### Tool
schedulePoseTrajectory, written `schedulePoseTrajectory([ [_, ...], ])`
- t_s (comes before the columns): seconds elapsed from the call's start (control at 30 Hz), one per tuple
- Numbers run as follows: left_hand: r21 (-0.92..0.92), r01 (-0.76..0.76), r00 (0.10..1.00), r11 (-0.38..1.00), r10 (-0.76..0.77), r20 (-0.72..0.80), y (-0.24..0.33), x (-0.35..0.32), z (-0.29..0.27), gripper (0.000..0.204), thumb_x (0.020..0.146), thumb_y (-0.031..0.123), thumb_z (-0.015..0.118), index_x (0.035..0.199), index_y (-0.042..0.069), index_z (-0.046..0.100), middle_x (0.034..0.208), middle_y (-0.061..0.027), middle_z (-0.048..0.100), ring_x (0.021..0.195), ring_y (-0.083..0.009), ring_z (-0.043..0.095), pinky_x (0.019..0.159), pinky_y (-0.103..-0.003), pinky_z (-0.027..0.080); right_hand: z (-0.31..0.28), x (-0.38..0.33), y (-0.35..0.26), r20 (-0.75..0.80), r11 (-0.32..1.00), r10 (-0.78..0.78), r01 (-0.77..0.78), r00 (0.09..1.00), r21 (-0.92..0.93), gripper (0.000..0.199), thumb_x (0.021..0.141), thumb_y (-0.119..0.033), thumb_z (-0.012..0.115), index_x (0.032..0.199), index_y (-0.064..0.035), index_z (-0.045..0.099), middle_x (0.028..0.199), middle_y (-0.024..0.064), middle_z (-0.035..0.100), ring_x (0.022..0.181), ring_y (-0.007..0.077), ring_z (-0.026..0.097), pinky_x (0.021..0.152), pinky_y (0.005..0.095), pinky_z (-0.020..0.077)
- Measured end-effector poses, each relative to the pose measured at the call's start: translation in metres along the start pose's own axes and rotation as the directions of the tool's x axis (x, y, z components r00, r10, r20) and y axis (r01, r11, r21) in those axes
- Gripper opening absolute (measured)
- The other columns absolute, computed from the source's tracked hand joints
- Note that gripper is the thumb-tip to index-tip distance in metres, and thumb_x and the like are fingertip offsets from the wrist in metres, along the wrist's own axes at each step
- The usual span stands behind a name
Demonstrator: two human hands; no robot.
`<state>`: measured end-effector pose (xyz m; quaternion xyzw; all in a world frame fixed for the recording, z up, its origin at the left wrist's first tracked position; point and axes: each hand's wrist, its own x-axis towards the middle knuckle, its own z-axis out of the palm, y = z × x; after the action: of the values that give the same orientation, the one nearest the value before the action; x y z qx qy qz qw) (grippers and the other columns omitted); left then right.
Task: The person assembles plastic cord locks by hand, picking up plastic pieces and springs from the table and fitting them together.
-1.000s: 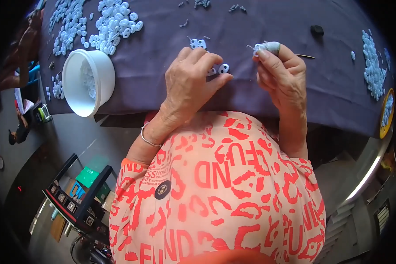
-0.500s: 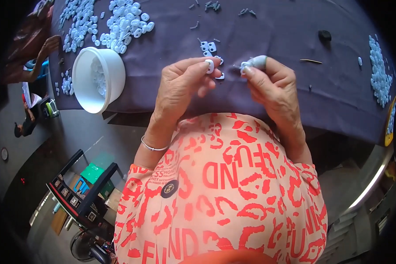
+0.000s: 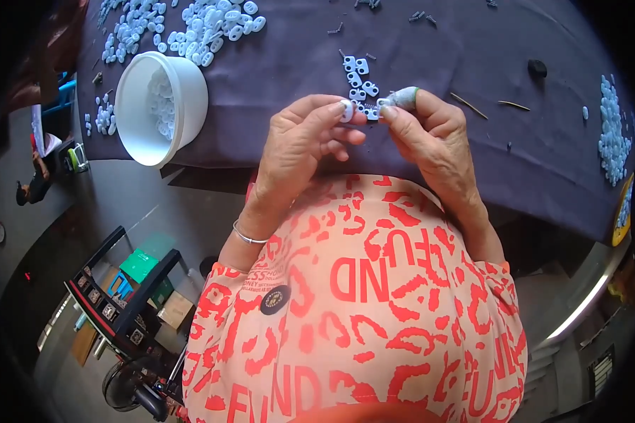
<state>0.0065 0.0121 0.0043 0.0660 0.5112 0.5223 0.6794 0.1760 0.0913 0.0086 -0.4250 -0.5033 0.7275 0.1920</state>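
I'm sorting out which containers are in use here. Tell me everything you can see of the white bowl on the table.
The white bowl is round, deep and plain, plastic by the look of it. It stands upright near the front edge of the dark-covered table, left of the left hand, which does not touch it. Small pale blue-white plastic pieces lie inside, filling it only partly. More such pieces lie heaped on the cloth just beyond it.

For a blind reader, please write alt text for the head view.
The left hand and right hand pinch small white plastic parts together above a dark cloth-covered table. A white bowl of similar parts stands to the left.
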Motion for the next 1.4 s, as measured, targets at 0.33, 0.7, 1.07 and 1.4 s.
schedulePoseTrajectory([
  [0.33,0.814,-0.377,0.803,0.443,0.594,0.049,0.001,0.006,-0.015,0.012,0.077,0.003,0.067,0.088,0.001,0.063,0.081,-0.0070,0.063,0.063,-0.0134,0.061,0.057,-0.023,0.049,0.001,0.003,0.006,-0.025,0.999,-0.037,0.038,0.999,0.029,0.016,0.086,-0.014,0.058,0.085,0.0018,0.061,0.067,-0.0028,0.056,0.062,0.0028,0.044,0.054,0.0205,0.0362],
  [0.7,0.852,-0.476,0.529,-0.219,0.702,0.476,-0.013,0.021,-0.017,0.024,0.069,-0.001,0.072,0.091,0.006,0.067,0.082,-0.0085,0.061,0.070,-0.0167,0.061,0.058,-0.025,0.049,-0.001,0.002,0.009,-0.029,0.999,-0.001,0.002,1.000,0.042,0.016,0.085,-0.014,0.058,0.084,0.0012,0.061,0.064,-0.0040,0.054,0.059,0.0024,0.043,0.052,0.0200,0.0346],
  [1.07,0.027,-0.049,0.998,0.998,0.050,-0.038,0.000,0.001,-0.016,0.017,0.084,0.009,0.062,0.099,0.002,0.061,0.087,-0.0084,0.066,0.078,-0.0164,0.065,0.055,-0.022,0.049,0.001,-0.004,0.004,0.037,0.997,-0.065,0.063,0.997,0.036,0.011,0.088,-0.010,0.056,0.088,0.0005,0.060,0.064,-0.0068,0.048,0.053,-0.0012,0.035,0.046,0.0159,0.0253],
  [1.4,-0.131,0.080,0.995,0.988,-0.070,0.075,-0.004,-0.003,-0.010,0.019,0.085,0.012,0.062,0.101,0.003,0.059,0.088,-0.0082,0.065,0.080,-0.0171,0.065,0.054,-0.022,0.050,0.002,-0.007,0.000,0.049,0.997,-0.071,0.072,0.996,-0.033,0.012,0.087,-0.010,0.057,0.085,0.0010,0.060,0.065,-0.0058,0.050,0.055,-0.0007,0.038,0.048,0.0160,0.0270],
])
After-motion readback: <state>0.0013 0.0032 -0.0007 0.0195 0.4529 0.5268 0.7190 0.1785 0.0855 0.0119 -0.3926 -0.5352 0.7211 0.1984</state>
